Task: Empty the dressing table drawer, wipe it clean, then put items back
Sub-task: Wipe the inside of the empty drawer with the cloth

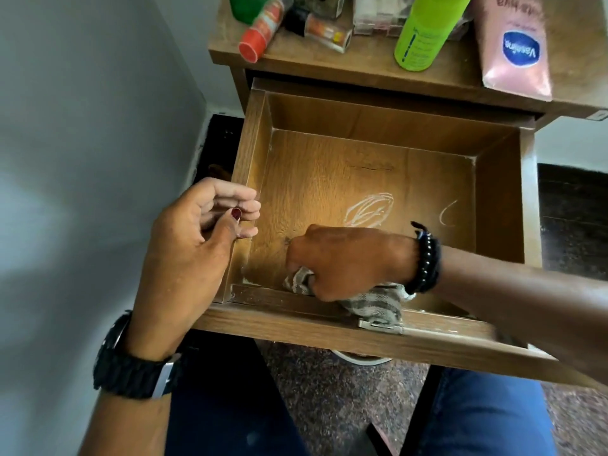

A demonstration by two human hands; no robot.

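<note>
Head view: the brown wooden drawer (498, 205) stands pulled out. Inside, near its front-left corner, the right hand (348, 261) grips a crumpled grey-and-white striped cloth (375, 307) against the floor. The left hand (197, 232), fingers loosely curled around nothing, rests at the drawer's left wall.

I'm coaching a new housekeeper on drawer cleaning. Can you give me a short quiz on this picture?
1. True or false: bottles lie inside the drawer.
2. Which hand grips the cloth? A) left B) right C) both
3. Where is the green bottle?

Key:
1. False; only the cloth and the hand holding it are inside.
2. B; the right hand holds it at the drawer's near left corner.
3. On the tabletop above the drawer.
</note>
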